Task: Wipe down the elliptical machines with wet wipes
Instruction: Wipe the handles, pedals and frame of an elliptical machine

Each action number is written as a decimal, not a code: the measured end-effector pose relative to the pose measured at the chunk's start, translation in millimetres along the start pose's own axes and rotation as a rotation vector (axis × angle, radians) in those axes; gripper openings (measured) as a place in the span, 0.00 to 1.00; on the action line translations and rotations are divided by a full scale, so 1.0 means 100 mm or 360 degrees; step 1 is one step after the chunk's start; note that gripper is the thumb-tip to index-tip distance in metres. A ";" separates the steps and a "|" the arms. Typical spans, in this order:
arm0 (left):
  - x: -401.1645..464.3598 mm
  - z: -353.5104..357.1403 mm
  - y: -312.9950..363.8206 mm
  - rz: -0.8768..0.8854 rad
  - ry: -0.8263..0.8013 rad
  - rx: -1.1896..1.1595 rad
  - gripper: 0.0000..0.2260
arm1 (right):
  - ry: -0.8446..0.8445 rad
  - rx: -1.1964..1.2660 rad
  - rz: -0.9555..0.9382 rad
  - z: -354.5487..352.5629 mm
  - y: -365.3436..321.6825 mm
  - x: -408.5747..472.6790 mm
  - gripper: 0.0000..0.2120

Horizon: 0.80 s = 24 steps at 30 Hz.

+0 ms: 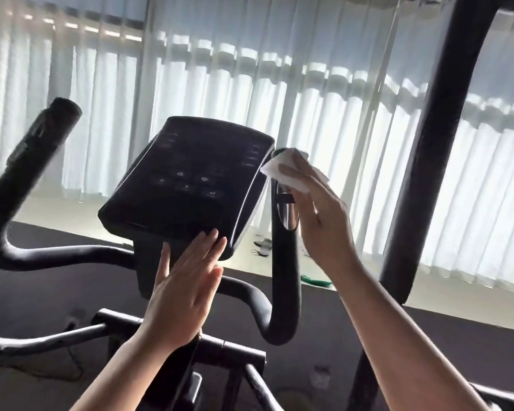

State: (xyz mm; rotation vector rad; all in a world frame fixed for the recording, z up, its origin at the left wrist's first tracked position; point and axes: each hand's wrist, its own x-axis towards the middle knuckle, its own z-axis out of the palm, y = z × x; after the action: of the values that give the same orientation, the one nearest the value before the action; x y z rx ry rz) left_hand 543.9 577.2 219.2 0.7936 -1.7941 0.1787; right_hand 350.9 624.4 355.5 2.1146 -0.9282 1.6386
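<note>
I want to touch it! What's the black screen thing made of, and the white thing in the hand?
The console looks like glossy hard plastic: light glints along its edge. The wet wipe looks like thin soft cloth or paper: it crumples under the right hand.

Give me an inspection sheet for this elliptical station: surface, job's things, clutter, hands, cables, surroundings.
Surface: console is dark and tilted, its button markings faint; wet or dry cannot be told.
Job's things: white wet wipe lies against the top of the right inner handlebar, beside the console's right edge.
Clutter: a green item and small dark items lie on the floor by the curtain.
Hands: right hand presses the wipe with straight fingers; left hand lies flat against the console's lower edge.
Cables: a thin dark cable runs along the floor at lower left.
Surroundings: white backlit curtains; a thick black upright bar at right.
</note>
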 end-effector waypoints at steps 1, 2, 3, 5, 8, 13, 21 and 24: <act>0.00 -0.01 -0.01 -0.0003 -0.0008 -0.0011 0.23 | 0.0025 0.0025 -0.0012 0.00 0.00 -0.14 0.14; 0.01 -0.02 -0.01 -0.0009 -0.0017 -0.0015 0.23 | 0.0042 0.0045 -0.0029 -0.02 -0.01 -0.28 0.14; 0.02 -0.02 0.00 -0.0014 -0.0025 -0.0016 0.24 | 0.0051 0.0050 -0.0039 -0.03 -0.03 -0.42 0.15; 0.03 -0.01 0.02 -0.0041 -0.0041 -0.0032 0.25 | 0.0030 0.0048 -0.0045 -0.05 -0.02 -0.72 0.16; 0.03 -0.03 0.04 -0.0080 -0.0082 -0.0054 0.26 | -0.0130 0.0007 -0.0093 -0.12 -0.02 -1.24 0.16; 0.04 -0.06 0.05 -0.0125 -0.0133 -0.0100 0.28 | 0.0024 -0.0099 -0.0173 -0.26 -0.15 -1.28 0.14; 0.03 -0.09 0.04 -0.0101 -0.0227 -0.0017 0.25 | -0.0322 -0.0454 -0.0446 -0.01 -0.03 -0.84 0.16; 0.03 -0.11 0.02 -0.0084 -0.0239 0.0006 0.25 | -0.0306 -0.0271 -0.0386 -0.07 -0.04 -1.19 0.19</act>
State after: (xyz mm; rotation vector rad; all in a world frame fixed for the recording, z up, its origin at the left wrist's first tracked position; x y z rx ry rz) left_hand 551.0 582.4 226.1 0.8754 -1.9118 0.0899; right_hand 331.8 667.3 246.2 2.1947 -0.7963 1.2136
